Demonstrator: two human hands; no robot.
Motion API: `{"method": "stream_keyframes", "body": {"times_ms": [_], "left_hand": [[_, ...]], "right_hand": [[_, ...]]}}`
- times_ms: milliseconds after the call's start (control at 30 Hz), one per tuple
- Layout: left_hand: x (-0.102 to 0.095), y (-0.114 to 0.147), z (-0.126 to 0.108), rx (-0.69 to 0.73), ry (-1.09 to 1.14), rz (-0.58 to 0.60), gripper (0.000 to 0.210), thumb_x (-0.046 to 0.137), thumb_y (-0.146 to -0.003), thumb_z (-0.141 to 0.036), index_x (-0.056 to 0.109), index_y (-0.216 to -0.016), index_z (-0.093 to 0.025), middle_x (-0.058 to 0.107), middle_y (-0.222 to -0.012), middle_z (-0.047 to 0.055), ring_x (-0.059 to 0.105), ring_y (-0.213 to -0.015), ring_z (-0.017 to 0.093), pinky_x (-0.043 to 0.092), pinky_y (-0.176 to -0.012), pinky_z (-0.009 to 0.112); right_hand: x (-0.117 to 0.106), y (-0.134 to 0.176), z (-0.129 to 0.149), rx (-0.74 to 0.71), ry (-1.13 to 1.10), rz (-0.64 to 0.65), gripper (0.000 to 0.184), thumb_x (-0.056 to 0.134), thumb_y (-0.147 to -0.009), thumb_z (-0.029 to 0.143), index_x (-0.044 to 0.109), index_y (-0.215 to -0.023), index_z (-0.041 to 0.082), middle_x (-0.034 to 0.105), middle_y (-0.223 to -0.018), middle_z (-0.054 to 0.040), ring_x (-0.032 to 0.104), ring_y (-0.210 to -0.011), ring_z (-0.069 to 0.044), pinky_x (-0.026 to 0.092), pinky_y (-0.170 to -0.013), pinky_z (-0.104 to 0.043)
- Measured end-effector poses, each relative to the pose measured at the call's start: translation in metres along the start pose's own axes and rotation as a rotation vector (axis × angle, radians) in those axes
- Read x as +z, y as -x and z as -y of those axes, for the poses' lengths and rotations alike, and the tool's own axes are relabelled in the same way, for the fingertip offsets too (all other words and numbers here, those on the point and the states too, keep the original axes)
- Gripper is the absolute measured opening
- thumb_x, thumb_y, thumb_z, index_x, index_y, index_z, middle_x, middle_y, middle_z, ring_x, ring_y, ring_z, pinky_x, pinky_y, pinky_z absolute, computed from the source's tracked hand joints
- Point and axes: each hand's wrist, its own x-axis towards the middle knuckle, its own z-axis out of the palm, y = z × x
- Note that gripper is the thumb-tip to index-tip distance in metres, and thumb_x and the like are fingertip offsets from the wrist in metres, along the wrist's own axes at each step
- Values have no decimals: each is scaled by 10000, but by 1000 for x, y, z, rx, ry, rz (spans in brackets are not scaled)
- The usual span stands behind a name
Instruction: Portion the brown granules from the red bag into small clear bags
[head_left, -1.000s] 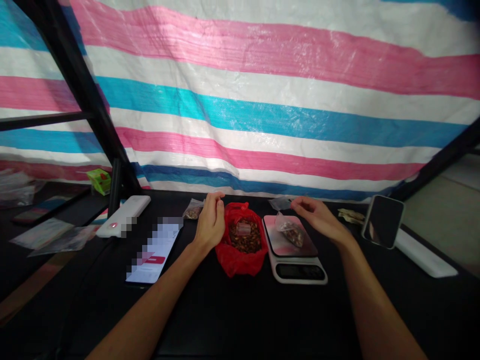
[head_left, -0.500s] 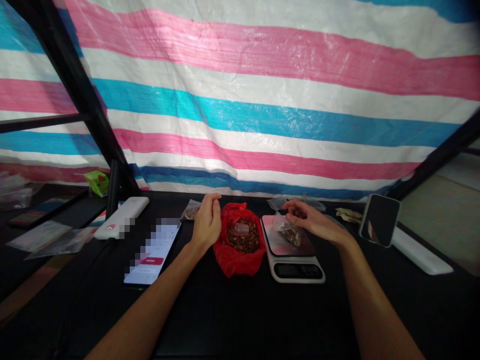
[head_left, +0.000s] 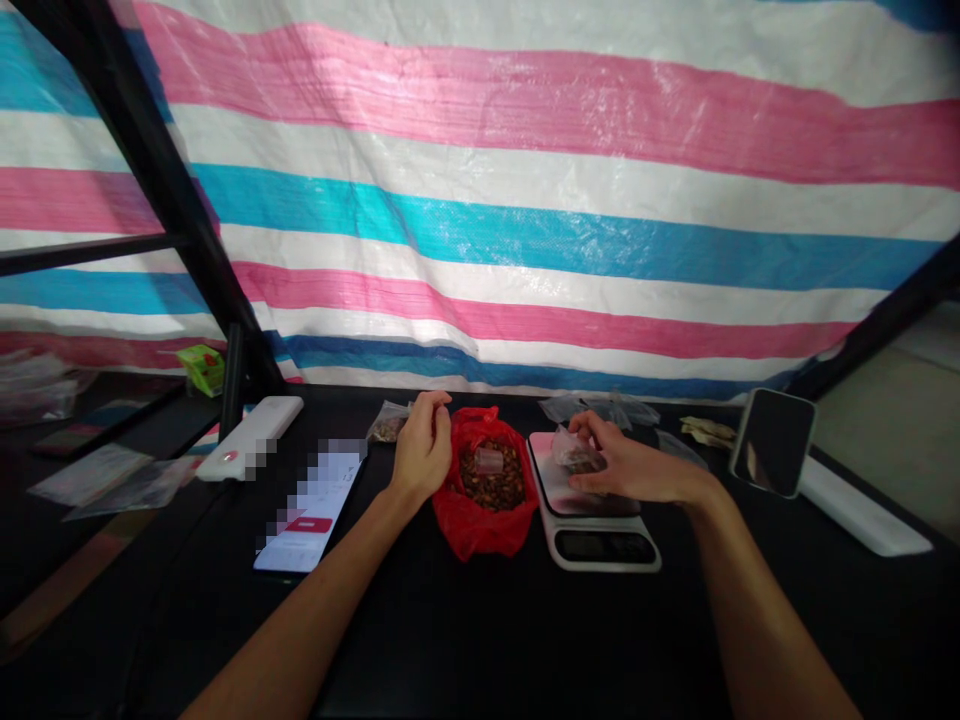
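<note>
A container (head_left: 489, 461) sat among loose pieces (head_left: 491, 493) in a bag (head_left: 487, 538), left of a scale (head_left: 604, 550) with a pouch (head_left: 576, 456) over its platform (head_left: 553, 486); a phone (head_left: 328, 500) lay farther left, plastic sleeves (head_left: 562, 408) behind the scale.

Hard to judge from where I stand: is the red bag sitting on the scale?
No, the red bag sits on the black table, just beside the scale.

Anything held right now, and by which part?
Right hand: around the small clear bag, at its right side; firm grip unclear. Left hand: nothing visibly held.
</note>
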Motion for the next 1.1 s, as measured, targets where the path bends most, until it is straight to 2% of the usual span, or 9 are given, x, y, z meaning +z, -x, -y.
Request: {"method": "stream_keyframes", "body": {"times_ms": [233, 367, 467, 533, 667, 767, 867, 967, 1100], "left_hand": [[-1, 0, -3, -14, 32, 9, 180, 425, -1038, -244, 584, -1114, -209, 654, -1012, 48, 629, -904, 188, 495, -832, 326], [-4, 4, -24, 90, 101, 171, 166, 471, -1040, -314, 603, -1033, -214, 603, -923, 30, 579, -816, 174, 465, -771, 317], [0, 14, -43, 84, 167, 304, 181, 513, -1033, -374, 602, -1097, -231, 600, -935, 26, 579, -830, 178, 470, -772, 317], [6, 21, -51, 25, 205, 352, 229, 552, -1017, -418, 587, -1149, -234, 617, -977, 32, 588, -851, 184, 481, -791, 325], [17, 26, -48, -85, 277, 286, 233, 481, -1053, -425, 589, -1067, -218, 621, -978, 41, 591, -881, 192, 482, -811, 335], [19, 23, -42, -119, 317, 190, 251, 466, -1061, -422, 585, -995, -212, 616, -957, 37, 593, -902, 192, 479, -840, 334], [17, 20, -40, -178, 365, 189, 292, 453, -1066, -446, 577, -947, -210, 625, -888, 18, 594, -830, 177, 472, -786, 311], [16, 19, -41, -224, 412, 215, 331, 423, -1076, -473, 563, -926, -213, 641, -839, 3, 593, -759, 161, 461, -723, 291], [17, 20, -40, -214, 397, 195, 328, 409, -1083, -471, 568, -955, -214, 668, -876, 10, 608, -791, 163, 464, -741, 287]], "right_hand": [[5, -6, 15, -120, -170, -75, 391, 738, -835, 413, 529, -1125, 254, 585, -989, -14, 587, -890, -202, 502, -792, -346], [23, -20, 35, -248, -474, -237, 502, 701, -899, 402, 421, -1302, 294, 600, -977, 11, 603, -857, -186, 511, -788, -349], [45, -29, 57, -303, -578, -361, 422, 711, -903, 408, 438, -1204, 291, 601, -977, 13, 584, -846, -174, 497, -774, -332], [60, -30, 71, -333, -613, -335, 404, 707, -907, 398, 437, -1187, 292, 584, -982, 14, 577, -853, -170, 498, -776, -321], [81, -27, 87, -316, -669, -219, 458, 729, -890, 414, 425, -1213, 301, 575, -994, 14, 566, -802, -159, 494, -686, -287], [86, -30, 86, -283, -785, -149, 539, 759, -862, 474, 439, -1262, 305, 611, -1053, 2, 609, -879, -173, 525, -771, -309], [86, -36, 82, -197, -897, -171, 476, 736, -850, 591, 535, -1142, 274, 661, -1002, -3, 642, -893, -191, 533, -835, -342], [81, -38, 81, -138, -850, -192, 428, 712, -847, 647, 609, -932, 240, 671, -851, 1, 642, -818, -203, 530, -797, -354], [75, -35, 84, -144, -759, -231, 369, 707, -866, 602, 678, -939, 242, 703, -858, -1, 649, -828, -212, 528, -806, -361]]}}
